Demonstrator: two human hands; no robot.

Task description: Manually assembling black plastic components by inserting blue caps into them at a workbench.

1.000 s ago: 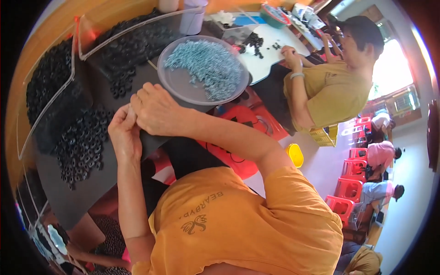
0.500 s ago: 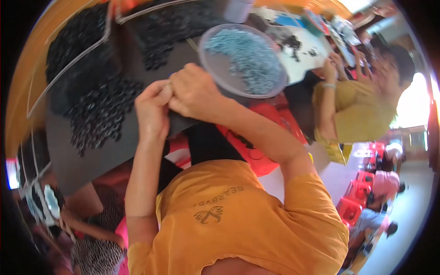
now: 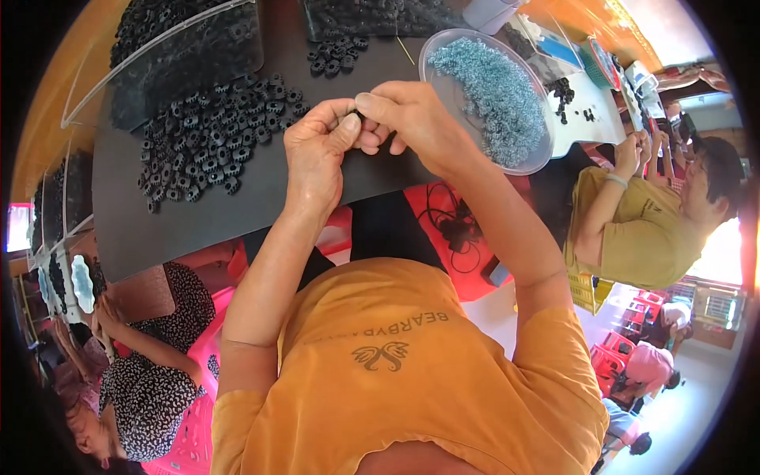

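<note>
In front of my body, over the near part of the dark table [image 3: 261, 194], my two hands meet. My left hand [image 3: 315, 154] pinches a small black part [image 3: 358, 115] between thumb and fingers; most of it is covered. Closed against the same spot, my right hand [image 3: 416, 119] has its thumb and fingertips at the part, and whether it grips anything else is hidden. Left of them spreads a loose pile of black toothed plastic parts [image 3: 214, 146]. To the right, a round clear plastic bowl [image 3: 448, 89] holds small pale-blue coiled pieces [image 3: 507, 103].
Clear bins [image 3: 186, 71] full of black parts line the table's back. A smaller cluster of black parts [image 3: 336, 55] lies between them and my hands. Co-workers sit on both sides, one in a mustard shirt [image 3: 657, 237] at the right. A red stool [image 3: 475, 277] holds dark cables.
The view has shifted, so the table things sit differently in it. My hands have turned from closely clasped to fingertips meeting, and a small black part now shows between them.
</note>
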